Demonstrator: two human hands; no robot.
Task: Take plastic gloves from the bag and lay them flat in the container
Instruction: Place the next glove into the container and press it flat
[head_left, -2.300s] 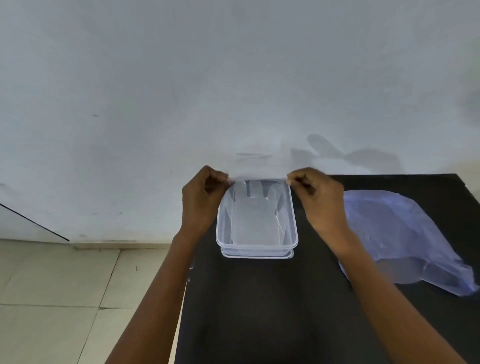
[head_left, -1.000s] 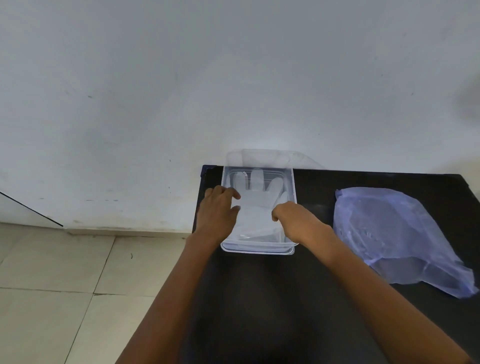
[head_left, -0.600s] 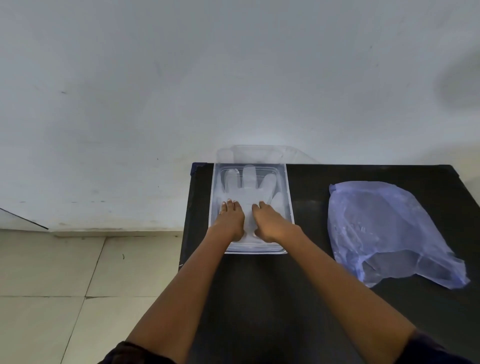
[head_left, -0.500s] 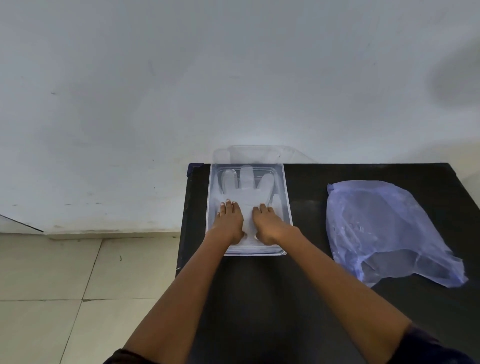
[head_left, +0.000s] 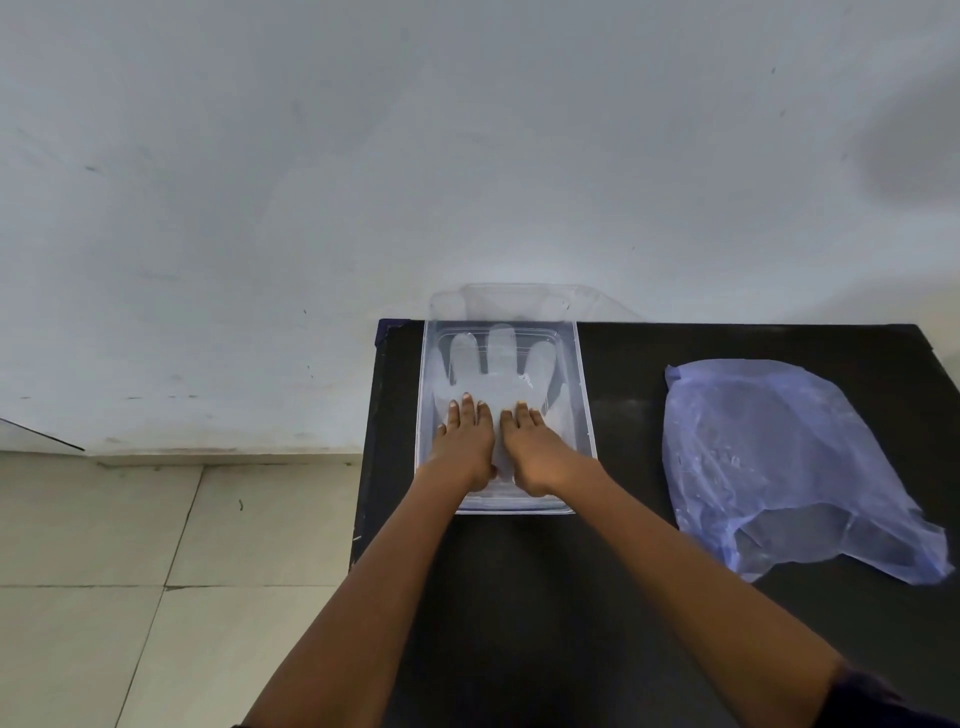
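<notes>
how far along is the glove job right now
Done: one clear plastic glove lies spread in the clear rectangular container. In hand: left hand and right hand press it flat. Left: the bluish plastic bag beside it looks bulky, perhaps holding more.

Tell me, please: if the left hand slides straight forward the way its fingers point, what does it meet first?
Probably the far wall of the clear container. The left hand lies flat on the plastic glove, whose fingers stretch ahead; depth is unclear.
</notes>
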